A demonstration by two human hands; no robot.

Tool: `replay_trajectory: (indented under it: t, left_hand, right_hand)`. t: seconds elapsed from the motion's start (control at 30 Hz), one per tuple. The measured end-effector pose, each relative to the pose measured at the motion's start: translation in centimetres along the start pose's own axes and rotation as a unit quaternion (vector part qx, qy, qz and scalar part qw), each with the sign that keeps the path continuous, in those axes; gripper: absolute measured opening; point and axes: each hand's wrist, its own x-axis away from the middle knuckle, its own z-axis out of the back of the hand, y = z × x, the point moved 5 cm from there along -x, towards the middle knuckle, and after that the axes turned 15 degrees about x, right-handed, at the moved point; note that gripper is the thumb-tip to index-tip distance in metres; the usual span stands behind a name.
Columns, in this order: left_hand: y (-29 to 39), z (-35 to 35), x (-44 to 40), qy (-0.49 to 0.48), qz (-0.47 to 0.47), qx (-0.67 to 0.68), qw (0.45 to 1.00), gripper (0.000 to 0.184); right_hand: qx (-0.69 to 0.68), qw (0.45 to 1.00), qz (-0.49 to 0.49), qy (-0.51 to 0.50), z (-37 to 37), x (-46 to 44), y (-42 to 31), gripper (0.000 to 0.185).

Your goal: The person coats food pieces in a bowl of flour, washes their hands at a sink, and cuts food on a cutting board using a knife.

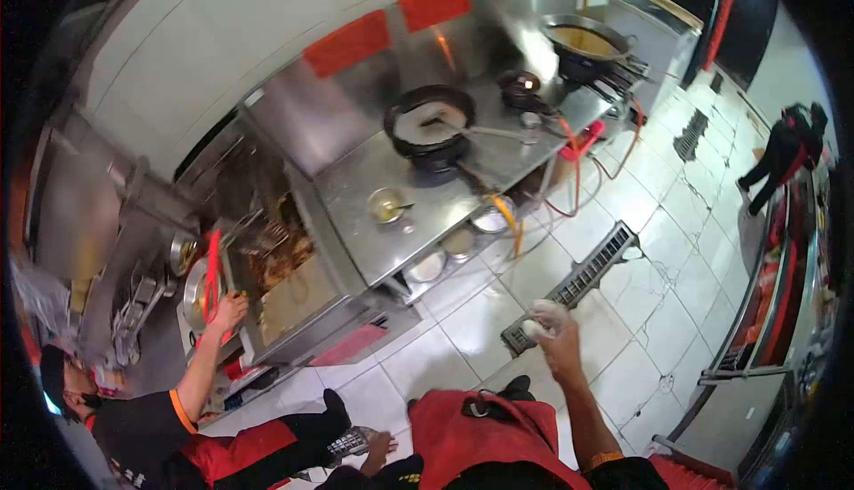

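Note:
My right hand (pixel 559 348) reaches out over the tiled floor, with its fingers curled round a pale, dough-like lump (pixel 535 330). White material also covers the fingertips, so the lump's full shape is hard to make out. My left hand (pixel 381 445) hangs low beside my red apron (pixel 480 428). It is small and partly turned away, and its fingers do not show clearly. Nothing distinct appears in it.
Ahead, a steel counter (pixel 356 189) carries a dark wok (pixel 431 125) with pale contents and a small bowl (pixel 386 205). Another large pan (pixel 583 40) stands farther right. At left, a co-worker (pixel 142 428) holds red tongs (pixel 212 276). A drain grate (pixel 587 272) crosses the floor.

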Motion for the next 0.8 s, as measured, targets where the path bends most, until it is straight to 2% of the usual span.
replay_trajectory:
  t: [0.03, 0.07, 0.1, 0.13, 0.2, 0.23, 0.27, 0.3, 0.4, 0.43, 0.53, 0.57, 0.63, 0.7, 0.8]
  left_hand:
    - [2.6, -5.2, 0.6, -0.008, -0.226, -0.063, 0.972, 0.018]
    - [7.5, -14.1, 4.3, -0.004, -0.456, -0.374, 0.808, 0.019]
    - [9.7, -20.6, 6.1, 0.086, -0.276, -0.29, 0.912, 0.02]
    - [12.4, -28.9, 9.2, -0.002, -0.337, -0.102, 0.936, 0.021]
    - [18.5, -42.1, 11.5, -0.021, -0.411, -0.193, 0.891, 0.021]
    - [20.7, -45.0, 6.9, -0.091, -0.467, -0.185, 0.86, 0.019]
    - [22.8, -52.6, 10.0, -0.082, -0.434, -0.207, 0.873, 0.02]
    - [23.9, -59.9, 13.2, -0.122, -0.433, -0.186, 0.874, 0.023]
    - [26.2, -77.8, 14.1, -0.194, -0.425, -0.215, 0.858, 0.032]
    - [26.1, -83.7, 13.6, -0.22, -0.407, -0.221, 0.858, 0.032]
    - [25.7, -102.9, 9.8, -0.289, -0.348, -0.245, 0.857, 0.034]
    - [25.1, -109.6, 7.3, -0.328, -0.314, -0.254, 0.854, 0.035]
    - [23.4, -125.2, 7.9, -0.367, -0.315, -0.328, 0.811, 0.035]
    - [21.4, -141.1, 11.9, -0.447, -0.277, -0.346, 0.777, 0.033]
    - [18.6, -163.1, 17.3, -0.553, -0.292, -0.364, 0.69, 0.033]
  right_hand:
    - [0.013, 0.999, -0.015, 0.034, 4.0, -1.4, 1.1, 0.036]
    - [0.026, 0.997, -0.027, 0.067, 8.2, -2.6, 2.2, 0.035]
    - [-0.021, 0.994, -0.079, 0.075, 12.0, -4.0, 2.9, 0.036]
    - [-0.066, 0.986, -0.125, 0.082, 15.5, -5.5, 3.7, 0.037]
    - [-0.033, 0.988, -0.114, 0.1, 22.1, -9.0, 7.5, 0.036]
    - [-0.046, 0.986, -0.12, 0.11, 25.0, -10.8, 9.1, 0.037]
    - [-0.056, 0.982, -0.131, 0.125, 28.4, -12.3, 10.6, 0.038]
    - [-0.047, 0.977, -0.16, 0.135, 31.6, -14.1, 11.2, 0.041]
    - [-0.089, 0.971, -0.133, 0.177, 41.7, -19.7, 15.6, 0.046]
    - [-0.072, 0.962, -0.184, 0.187, 45.3, -21.7, 17.7, 0.054]
    - [-0.152, 0.933, -0.213, 0.247, 56.4, -27.3, 19.7, 0.059]
    - [-0.243, 0.909, -0.195, 0.275, 59.9, -29.0, 21.3, 0.045]
    - [-0.312, 0.879, -0.171, 0.317, 66.8, -32.8, 22.4, 0.047]
    - [-0.402, 0.836, -0.13, 0.35, 73.5, -36.6, 24.4, 0.051]
    - [-0.498, 0.772, -0.037, 0.393, 84.1, -42.0, 27.7, 0.052]
